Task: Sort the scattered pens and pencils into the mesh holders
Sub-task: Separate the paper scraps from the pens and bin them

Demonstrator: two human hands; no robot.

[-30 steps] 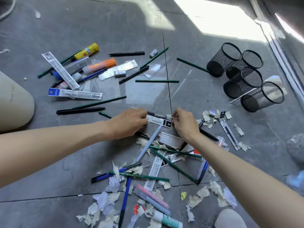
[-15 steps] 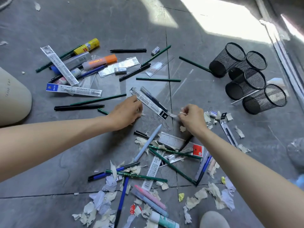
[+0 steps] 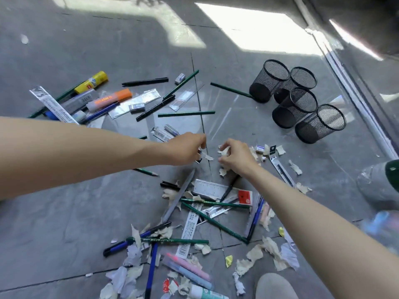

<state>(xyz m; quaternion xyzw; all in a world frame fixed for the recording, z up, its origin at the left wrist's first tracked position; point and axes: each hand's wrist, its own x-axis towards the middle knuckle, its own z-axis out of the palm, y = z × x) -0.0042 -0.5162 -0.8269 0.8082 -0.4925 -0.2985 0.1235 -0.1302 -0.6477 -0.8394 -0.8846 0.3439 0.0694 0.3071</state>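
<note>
Several black mesh holders [image 3: 296,107] lie tipped together on the grey floor at the right, all empty. Pens and green pencils are scattered in two heaps: one at the left around an orange highlighter [image 3: 110,99], one below my hands among torn paper. A green pencil [image 3: 186,113] lies alone above my hands. My left hand [image 3: 185,148] grips a pen in a clear sleeve with a barcode label [image 3: 164,133]; its near end is hidden by my fingers. A little to the right, my right hand [image 3: 235,156] pinches a torn scrap of wrapper [image 3: 224,150].
Torn paper scraps [image 3: 254,258] litter the floor near me. Rulers in sleeves [image 3: 210,188], erasers [image 3: 136,106], a yellow glue stick [image 3: 91,82] and pastel markers [image 3: 190,269] lie among the pens. A window track [image 3: 354,91] runs along the right. A shoe tip [image 3: 274,285] shows at the bottom.
The two hands held the sleeved pen between them; now they are apart, with the right hand holding a torn-off scrap and the left keeping the pen. The view has tilted.
</note>
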